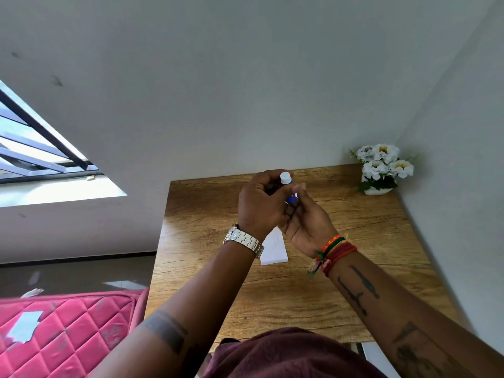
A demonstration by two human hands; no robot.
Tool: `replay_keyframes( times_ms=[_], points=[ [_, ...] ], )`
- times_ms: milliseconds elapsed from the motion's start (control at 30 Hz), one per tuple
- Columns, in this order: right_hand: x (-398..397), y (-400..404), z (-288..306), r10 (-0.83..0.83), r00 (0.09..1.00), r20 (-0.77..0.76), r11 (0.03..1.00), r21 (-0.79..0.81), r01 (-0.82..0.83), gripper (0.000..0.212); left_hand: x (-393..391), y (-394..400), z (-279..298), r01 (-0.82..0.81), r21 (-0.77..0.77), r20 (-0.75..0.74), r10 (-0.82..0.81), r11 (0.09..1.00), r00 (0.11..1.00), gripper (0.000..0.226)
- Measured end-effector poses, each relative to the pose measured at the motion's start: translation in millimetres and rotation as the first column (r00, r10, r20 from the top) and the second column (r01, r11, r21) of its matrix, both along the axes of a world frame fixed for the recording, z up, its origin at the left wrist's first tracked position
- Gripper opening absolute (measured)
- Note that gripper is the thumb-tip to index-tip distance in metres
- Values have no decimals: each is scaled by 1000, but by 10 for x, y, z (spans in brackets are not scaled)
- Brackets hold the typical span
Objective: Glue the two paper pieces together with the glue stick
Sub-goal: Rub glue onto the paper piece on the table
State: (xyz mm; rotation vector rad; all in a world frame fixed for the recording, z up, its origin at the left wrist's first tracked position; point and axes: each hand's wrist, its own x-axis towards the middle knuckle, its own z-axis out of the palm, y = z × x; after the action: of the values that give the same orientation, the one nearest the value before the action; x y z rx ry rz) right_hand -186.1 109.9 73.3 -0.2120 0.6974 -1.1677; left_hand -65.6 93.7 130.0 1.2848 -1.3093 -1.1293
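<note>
Both my hands hold a small blue glue stick with a white cap above the middle of the wooden table. My left hand wraps its fingers around the upper part near the cap. My right hand grips the lower body from the right, palm turned up. Below the hands a white paper piece lies flat on the table, partly hidden by my wrists. I cannot tell whether it is one sheet or two stacked.
A white pot of white flowers stands at the table's far right corner against the wall. A red quilted mattress lies to the left of the table. A barred window is at the far left.
</note>
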Motion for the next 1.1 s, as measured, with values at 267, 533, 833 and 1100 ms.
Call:
replay_keyframes(
  times_ms=[267, 533, 833, 1100],
  points=[
    [-99, -24, -19, 81, 995, -51, 997, 6, -81, 46, -6, -32, -37, 12, 10, -9, -11, 1000, 1000, 26],
    [-109, -40, -93, -33, 997, 70, 998, -58, 37, 33, 34, -102, -77, -10, 23, -21, 11, 1000, 1000, 27],
    [-37, -87, 10, -30, 999, -13, 999, -16, 30, 44, 25, -191, -81, -8, 18, -76, 9, 1000, 997, 24],
    [-107, -88, -21, -19, 1000, 6, 999, -49, 19, 44, 64, -281, -97, -30, 46, -98, 34, 998, 995, 28]
  ],
)
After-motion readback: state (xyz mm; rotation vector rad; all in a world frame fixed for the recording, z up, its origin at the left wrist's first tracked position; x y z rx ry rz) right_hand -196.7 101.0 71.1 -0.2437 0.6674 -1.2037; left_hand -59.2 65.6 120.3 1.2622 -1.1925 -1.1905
